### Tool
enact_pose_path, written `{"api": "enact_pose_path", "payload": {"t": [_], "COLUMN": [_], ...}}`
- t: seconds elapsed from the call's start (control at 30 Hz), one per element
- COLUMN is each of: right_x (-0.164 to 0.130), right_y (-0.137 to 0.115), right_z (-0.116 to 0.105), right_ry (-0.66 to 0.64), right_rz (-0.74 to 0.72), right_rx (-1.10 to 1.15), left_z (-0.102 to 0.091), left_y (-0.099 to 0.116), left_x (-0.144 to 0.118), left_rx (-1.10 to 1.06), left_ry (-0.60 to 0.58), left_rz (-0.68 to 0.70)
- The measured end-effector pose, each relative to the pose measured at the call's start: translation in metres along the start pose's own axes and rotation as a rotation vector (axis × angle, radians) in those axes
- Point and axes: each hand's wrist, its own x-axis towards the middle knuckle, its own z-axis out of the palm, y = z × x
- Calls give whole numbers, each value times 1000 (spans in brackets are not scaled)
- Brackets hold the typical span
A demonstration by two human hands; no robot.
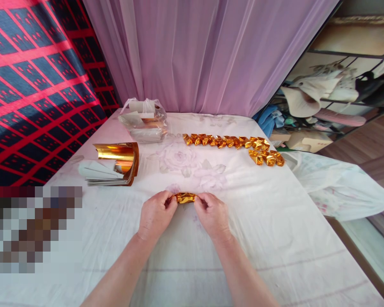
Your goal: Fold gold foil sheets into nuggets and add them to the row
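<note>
Between my two hands is a small folded piece of gold foil paper point(186, 198), low over the middle of the table. My left hand point(158, 213) pinches its left end, and my right hand point(212, 214) pinches the right end. Fingertips of both hands are partly hidden behind the knuckles. Beyond them, several folded gold foil pieces point(228, 141) lie in a row toward the right, with a shorter row point(266, 158) in front of its right end. A curled stack of gold foil sheets point(121, 160) with white backs sits at the left.
A clear plastic bag point(144, 123) holding more sheets stands at the back left. The table wears a pale floral cloth point(192, 260). Purple curtains point(192, 55) hang behind; a cluttered shelf point(326, 94) and a whitish plastic bag point(345, 183) are at the right. A blurred patch covers the lower left.
</note>
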Motion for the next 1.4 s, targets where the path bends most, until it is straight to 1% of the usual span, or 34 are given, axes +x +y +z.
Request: {"api": "enact_pose_path", "payload": {"t": [0.1,0.27,0.33,0.43,0.57,0.77,1.03,1.13,1.4], "right_x": [0,0,0,0,0,0,-1,-1,0], "right_y": [3,6,5,1,-3,-2,6,8,2], "right_z": [0,-1,-2,-3,-4,-3,-1,0,-2], "right_ry": [-26,-112,-109,-67,-44,-53,-107,-117,-108], "right_rz": [12,-29,-41,-39,-64,-82,-100,-86,-62], "right_rx": [-3,-23,-29,-9,11,-17,-89,-124,-121], "left_z": [0,0,1,0,-2,-1,1,1,1], "left_y": [0,-1,-1,-1,0,-2,-2,-2,-2], "left_x": [0,-1,0,0,-1,-3,-3,-3,-4], "left_rx": [4,-13,-12,4,49,108,109,93,86], "left_ry": [0,20,24,26,-5,-27,-28,-35,-39], "left_rz": [9,12,23,55,107,146,152,154,172]}}
